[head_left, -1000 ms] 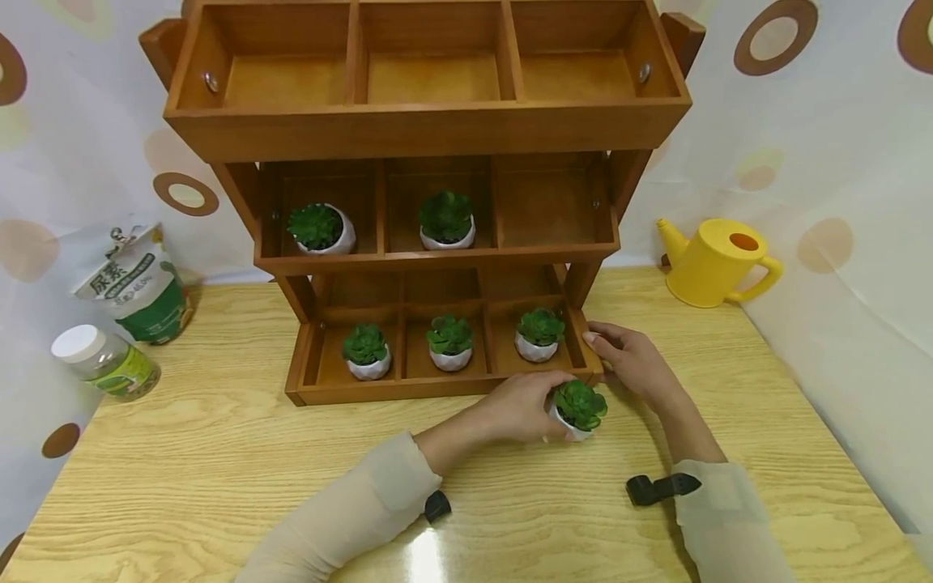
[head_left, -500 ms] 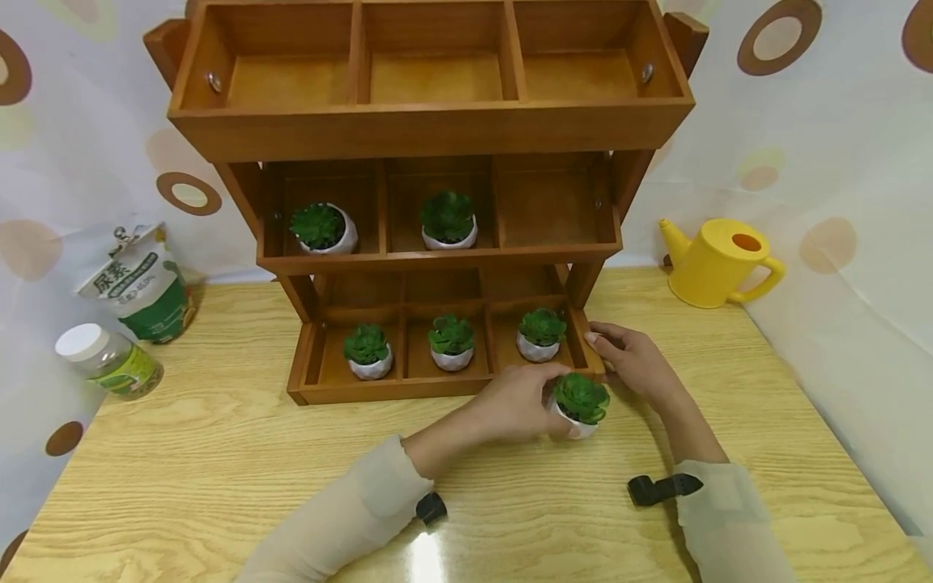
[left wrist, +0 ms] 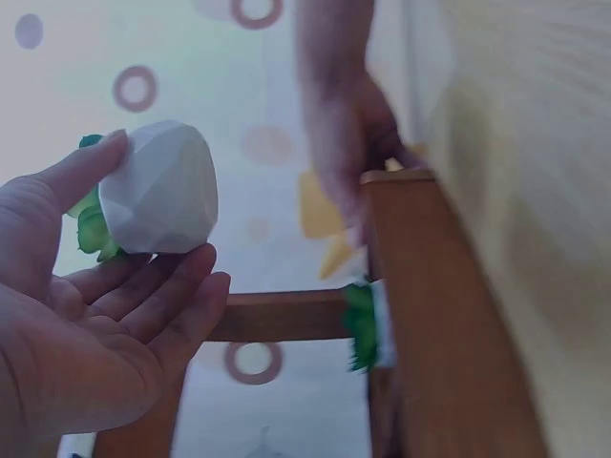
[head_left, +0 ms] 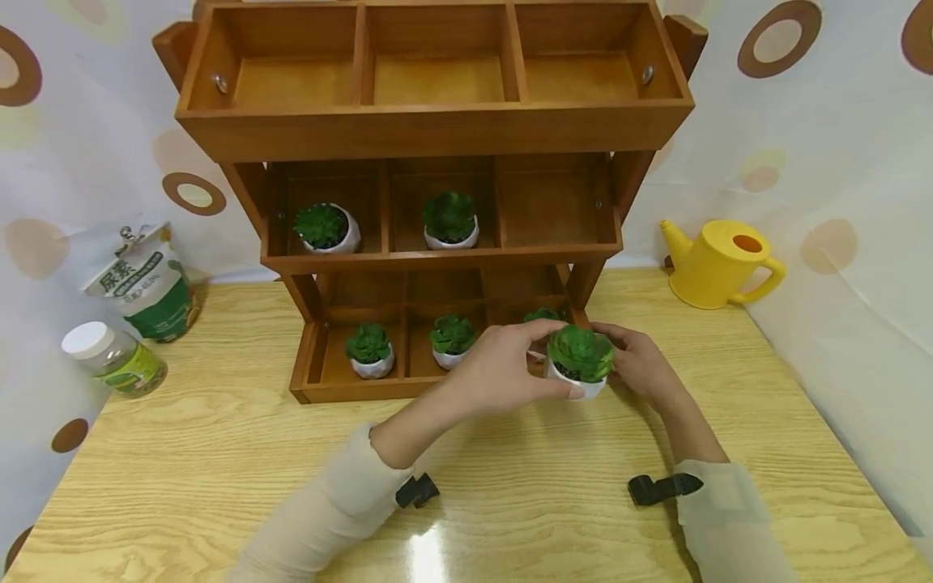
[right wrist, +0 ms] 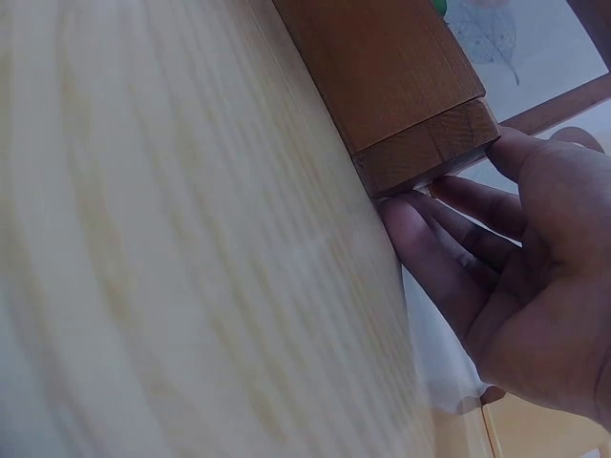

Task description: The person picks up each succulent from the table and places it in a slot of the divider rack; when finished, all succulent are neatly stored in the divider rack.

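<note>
My left hand (head_left: 499, 368) pinches a small potted succulent (head_left: 581, 356) by its white pot, held above the table in front of the rack's lower right corner. In the left wrist view the faceted pot (left wrist: 164, 191) sits between thumb and fingers, its green leaves turned away. A brown wooden rack (head_left: 430, 134) with three tiers stands ahead. My right hand (head_left: 645, 368) grips the right end of its bottom tier; the right wrist view has thumb and fingers curled about that wooden corner (right wrist: 430, 148). The bottom right succulent (head_left: 542, 314) is partly hidden behind my left hand.
Two potted succulents, left (head_left: 326, 227) and middle (head_left: 450, 220), sit in the middle tier. Two more, left (head_left: 370, 350) and middle (head_left: 452, 338), show in the bottom tier. A yellow watering can (head_left: 717, 263) stands right; a green-white pouch (head_left: 146, 283) and lidded jar (head_left: 117, 359) stand left.
My left hand has lifted the potted succulent up from near the tabletop, now covering part of the bottom right compartment. The right hand stays at the rack's end.
</note>
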`<state>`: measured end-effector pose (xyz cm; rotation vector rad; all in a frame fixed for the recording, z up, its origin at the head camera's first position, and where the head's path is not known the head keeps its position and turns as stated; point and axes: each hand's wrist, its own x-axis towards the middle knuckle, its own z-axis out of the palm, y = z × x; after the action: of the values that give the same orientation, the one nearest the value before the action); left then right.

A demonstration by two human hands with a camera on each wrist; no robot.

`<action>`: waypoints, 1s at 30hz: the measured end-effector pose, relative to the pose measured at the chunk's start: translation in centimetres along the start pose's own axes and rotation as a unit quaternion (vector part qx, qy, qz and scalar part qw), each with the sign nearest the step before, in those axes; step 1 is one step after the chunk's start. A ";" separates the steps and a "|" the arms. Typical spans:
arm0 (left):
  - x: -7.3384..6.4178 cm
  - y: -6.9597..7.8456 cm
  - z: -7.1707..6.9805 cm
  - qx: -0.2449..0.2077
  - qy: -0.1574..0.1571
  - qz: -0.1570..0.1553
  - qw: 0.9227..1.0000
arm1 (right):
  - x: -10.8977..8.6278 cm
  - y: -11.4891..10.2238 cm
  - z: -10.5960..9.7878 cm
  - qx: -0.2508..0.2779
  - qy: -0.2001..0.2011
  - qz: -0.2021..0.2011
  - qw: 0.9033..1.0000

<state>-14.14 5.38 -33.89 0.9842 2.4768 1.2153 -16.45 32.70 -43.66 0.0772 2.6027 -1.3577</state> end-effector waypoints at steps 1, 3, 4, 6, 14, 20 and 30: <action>0.0 0.2 -0.4 -0.004 0.004 0.004 1.000 | 0.0 0.0 0.0 0.007 0.000 -0.003 1.000; 0.1 0.6 -1.2 -0.006 0.014 0.015 1.000 | -0.1 0.1 0.0 0.020 0.001 -0.004 1.000; 0.1 0.8 -1.5 -0.008 0.019 0.019 1.000 | -0.1 0.1 0.0 0.022 0.002 -0.003 1.000; 0.2 1.2 -2.2 -0.003 0.029 0.023 0.999 | -0.1 0.1 -0.1 0.021 0.002 -0.002 1.000; 0.6 2.6 -5.1 -0.005 0.057 0.002 0.998 | 0.1 0.1 0.0 0.018 -0.007 0.005 1.000; 1.2 3.7 -6.9 0.007 0.084 -0.008 0.996 | 0.0 -0.2 0.0 0.022 -0.013 0.009 1.000; 3.6 4.7 -8.9 0.000 0.131 -0.009 0.991 | 0.0 0.0 -0.1 0.027 -0.015 0.008 0.999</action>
<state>-18.68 4.18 -24.26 0.8484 2.6741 1.4196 -16.51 32.79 -43.62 0.0860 2.5357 -1.4121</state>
